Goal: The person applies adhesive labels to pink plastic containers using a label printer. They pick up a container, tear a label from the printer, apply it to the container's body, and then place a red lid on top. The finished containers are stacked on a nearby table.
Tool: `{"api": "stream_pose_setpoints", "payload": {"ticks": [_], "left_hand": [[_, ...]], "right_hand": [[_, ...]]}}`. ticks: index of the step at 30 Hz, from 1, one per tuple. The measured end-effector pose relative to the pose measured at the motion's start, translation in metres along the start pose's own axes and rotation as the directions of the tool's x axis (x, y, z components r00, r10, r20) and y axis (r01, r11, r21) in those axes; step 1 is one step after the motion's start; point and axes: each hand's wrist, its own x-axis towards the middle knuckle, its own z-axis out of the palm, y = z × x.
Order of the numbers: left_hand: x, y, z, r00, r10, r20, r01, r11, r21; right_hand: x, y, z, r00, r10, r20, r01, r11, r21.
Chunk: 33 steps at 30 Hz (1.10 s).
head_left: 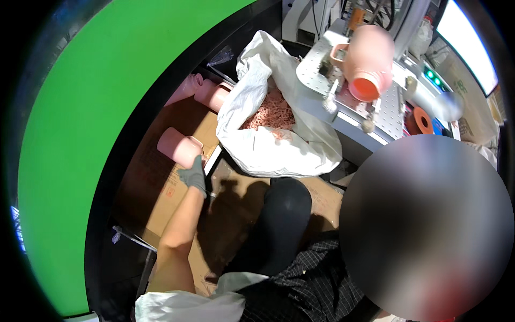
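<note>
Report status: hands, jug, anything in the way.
Left hand on pink jug, grip unclear; right hand not visible. Jug tilted over cardboard. White sack to its right, other jugs beyond.

pink jugs [176, 146]: 4 | gloved hands [194, 174]: 1 | white sacks [263, 159]: 1 | lit screens [468, 43]: 1

A green band [64, 139] with a black edge [100, 214] sweeps around the left, hard shadows [222, 228] fall over brown cardboard [324, 203] low down, and to the right I see a pale perforated table [310, 75] near a glaring white screen [469, 45].
</note>
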Motion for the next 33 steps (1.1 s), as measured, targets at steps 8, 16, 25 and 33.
{"api": "stream_pose_setpoints", "payload": {"ticks": [8, 16, 25, 33], "left_hand": [[0.110, -0.023, 0.036, 0.911, -0.411, 0.024, 0.410, 0.900, -0.148], [-0.019, 0.039, -0.150, 0.546, 0.178, 0.819, 0.531, 0.683, -0.502], [-0.289, 0.099, -0.175, -0.062, 0.725, 0.686, -0.554, 0.546, -0.628], [-0.413, 0.128, -0.176, -0.715, 0.645, 0.270, -0.425, -0.094, -0.900]], "right_hand": [[-0.068, -0.044, 0.107, 0.827, -0.221, 0.516, 0.346, 0.924, -0.159], [-0.211, -0.105, 0.196, 0.614, -0.105, 0.782, -0.022, 0.988, 0.151], [-0.237, -0.121, 0.190, 0.087, -0.468, 0.880, -0.084, 0.876, 0.474], [-0.165, -0.051, 0.063, -0.183, 0.533, 0.826, -0.450, 0.701, -0.553]]}}
